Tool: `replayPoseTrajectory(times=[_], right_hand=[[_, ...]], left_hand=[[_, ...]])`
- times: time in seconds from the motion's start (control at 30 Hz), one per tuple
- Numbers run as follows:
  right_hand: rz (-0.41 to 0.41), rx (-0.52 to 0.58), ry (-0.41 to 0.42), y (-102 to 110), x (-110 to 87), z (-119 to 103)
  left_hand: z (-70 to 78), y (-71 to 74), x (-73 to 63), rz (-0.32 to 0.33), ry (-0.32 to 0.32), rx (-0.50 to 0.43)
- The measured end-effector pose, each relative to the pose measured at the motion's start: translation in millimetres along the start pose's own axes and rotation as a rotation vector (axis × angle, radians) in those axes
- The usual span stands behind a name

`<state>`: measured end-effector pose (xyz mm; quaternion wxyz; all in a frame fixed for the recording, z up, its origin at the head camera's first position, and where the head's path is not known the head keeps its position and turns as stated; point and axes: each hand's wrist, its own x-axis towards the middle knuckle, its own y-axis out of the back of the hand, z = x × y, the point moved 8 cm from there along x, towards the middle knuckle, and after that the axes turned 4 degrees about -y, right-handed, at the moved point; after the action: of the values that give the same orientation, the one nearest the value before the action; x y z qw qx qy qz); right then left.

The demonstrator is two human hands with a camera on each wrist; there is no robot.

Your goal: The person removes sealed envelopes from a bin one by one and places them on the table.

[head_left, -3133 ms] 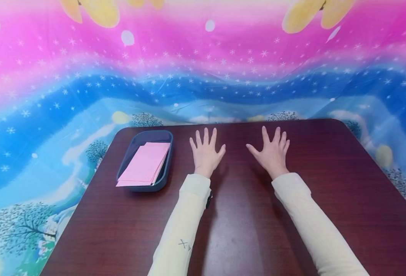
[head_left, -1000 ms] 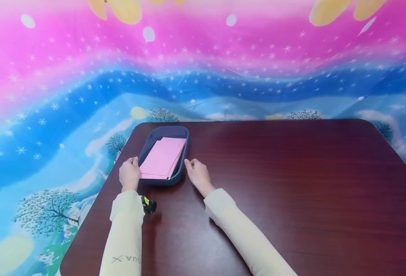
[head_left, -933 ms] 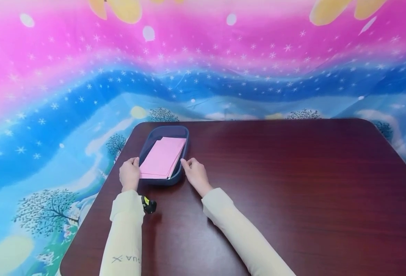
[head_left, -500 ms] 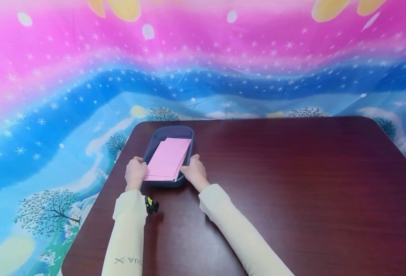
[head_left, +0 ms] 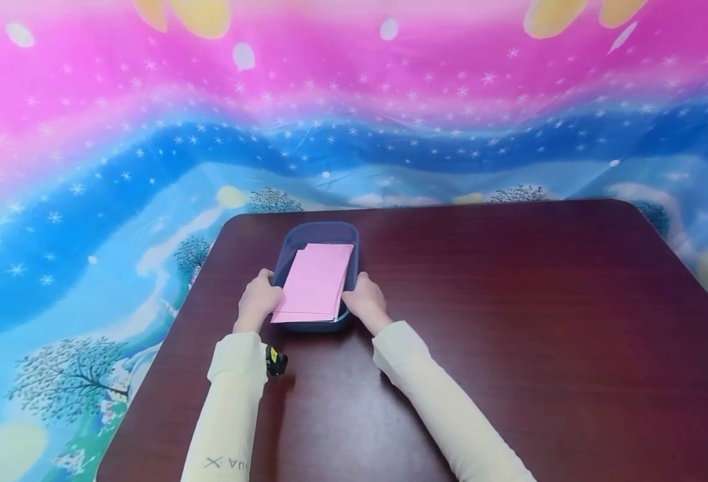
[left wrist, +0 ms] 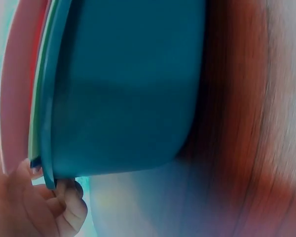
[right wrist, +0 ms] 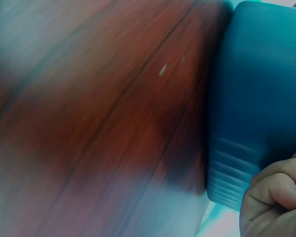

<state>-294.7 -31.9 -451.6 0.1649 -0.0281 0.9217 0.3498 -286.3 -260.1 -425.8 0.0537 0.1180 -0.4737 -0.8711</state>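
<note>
Blue bin (left wrist: 123,98) is looking light, stiff. I'm gripping both its side edges with left hand (head_left: 257,301) and right hand (head_left: 367,301); pink papers (head_left: 314,281) inside are looking slippery.

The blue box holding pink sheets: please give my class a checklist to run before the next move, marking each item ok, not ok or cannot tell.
1. Left hand gripping the rim of the blue box: ok.
2. Right hand holding the opposite side: ok, fingers curled against the outer wall.
3. Box upright, opening facing up: ok.
4. Pink sheets fully inside: not ok, the near-left corner overhangs the rim.
5. Box bottom touching the table: cannot tell, shadow hides the contact.
</note>
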Motion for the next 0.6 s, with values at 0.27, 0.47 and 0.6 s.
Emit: replayPoseTrajectory(times=[0.27,0.47,0.6], right_hand=[[0.012,-0.034,0.009,28,-4.0,28],[0.011,-0.036,0.043,51,-8.7,48],[0.003,-0.044,0.045,67,-12.1,63]], left_hand=[[23.9,-30.1,-4.9,-0.017,-0.064,-0.08],[49.7,-48.9,-12.9,0.052,-0.106,-0.072],[67.6,-56.1,-20.3,0.096,-0.123,-0.054]])
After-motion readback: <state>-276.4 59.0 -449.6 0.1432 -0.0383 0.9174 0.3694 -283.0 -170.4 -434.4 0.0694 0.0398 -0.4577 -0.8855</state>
